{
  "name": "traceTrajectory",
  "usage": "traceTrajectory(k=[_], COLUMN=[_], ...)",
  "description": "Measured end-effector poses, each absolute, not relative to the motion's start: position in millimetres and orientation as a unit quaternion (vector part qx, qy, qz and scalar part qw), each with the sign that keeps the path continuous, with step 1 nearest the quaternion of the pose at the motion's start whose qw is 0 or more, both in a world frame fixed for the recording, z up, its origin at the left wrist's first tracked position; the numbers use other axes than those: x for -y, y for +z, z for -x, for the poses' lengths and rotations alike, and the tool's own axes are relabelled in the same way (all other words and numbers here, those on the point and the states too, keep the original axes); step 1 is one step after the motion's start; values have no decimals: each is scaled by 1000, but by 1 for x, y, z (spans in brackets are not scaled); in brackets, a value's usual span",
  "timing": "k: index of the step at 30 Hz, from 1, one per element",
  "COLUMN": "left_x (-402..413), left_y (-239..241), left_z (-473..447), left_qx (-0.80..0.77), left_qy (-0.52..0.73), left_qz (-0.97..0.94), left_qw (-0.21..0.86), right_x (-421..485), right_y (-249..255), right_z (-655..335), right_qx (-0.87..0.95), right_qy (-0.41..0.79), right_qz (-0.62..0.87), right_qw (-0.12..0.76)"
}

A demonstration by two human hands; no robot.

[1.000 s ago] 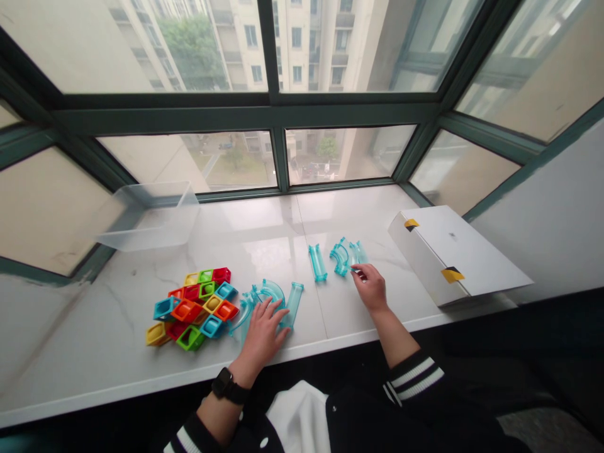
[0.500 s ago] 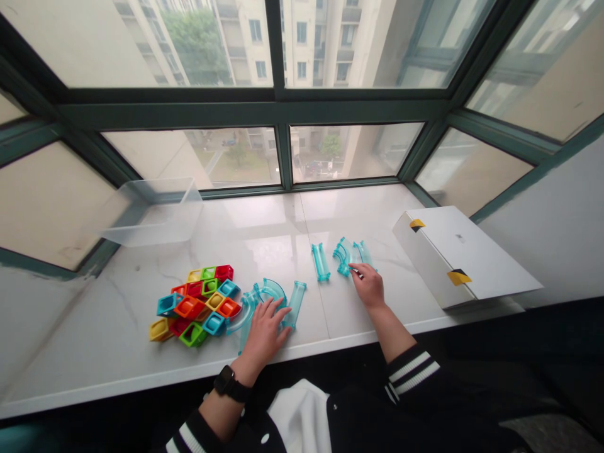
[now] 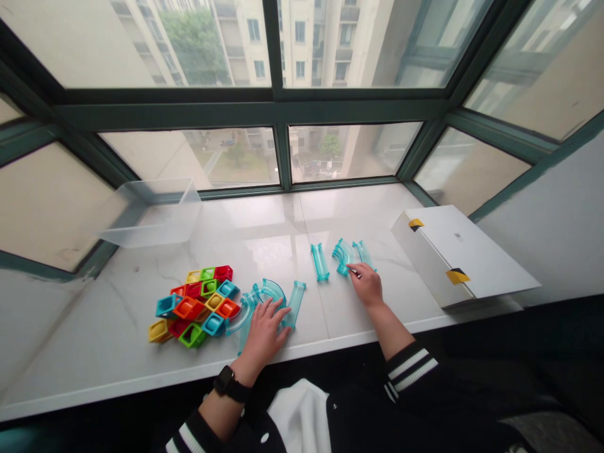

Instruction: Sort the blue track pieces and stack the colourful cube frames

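Note:
My left hand lies with its fingers spread over a group of clear blue track pieces, partly hiding them. Under and around it are a curved piece and a straight piece. Further right, my right hand has thumb and forefinger pinched at the near end of a curved blue track piece, which rests on the sill. Just beyond those fingers is another blue piece, partly covered by the hand. A straight track piece lies to the left of the curved one.
Colourful hollow blocks are piled left of my left hand. A clear plastic bin stands at the back left. At the right, a white box with yellow-black tape sits near the sill's front edge. Windows enclose the sill.
Very little differs. My right fingertips have shifted slightly at the near end of the curved track piece; my left hand stays in place.

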State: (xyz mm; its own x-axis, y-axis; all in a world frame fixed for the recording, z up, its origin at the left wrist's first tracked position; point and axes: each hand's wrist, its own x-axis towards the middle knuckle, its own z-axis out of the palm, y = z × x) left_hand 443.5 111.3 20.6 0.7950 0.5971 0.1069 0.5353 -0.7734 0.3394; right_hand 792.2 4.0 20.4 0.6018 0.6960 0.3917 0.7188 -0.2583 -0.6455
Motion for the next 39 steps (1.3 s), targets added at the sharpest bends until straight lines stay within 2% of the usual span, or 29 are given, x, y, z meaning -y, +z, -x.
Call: traceTrajectory(k=[39], left_x=[-108], left_y=[23], left_z=[-444], left_qx=[-300], left_qy=[119], left_qz=[-934], left_qw=[155], right_x=[-5], right_y=[17], right_z=[-794], right_qx=[450], right_qy=[3], right_qz=[803], right_qw=[391])
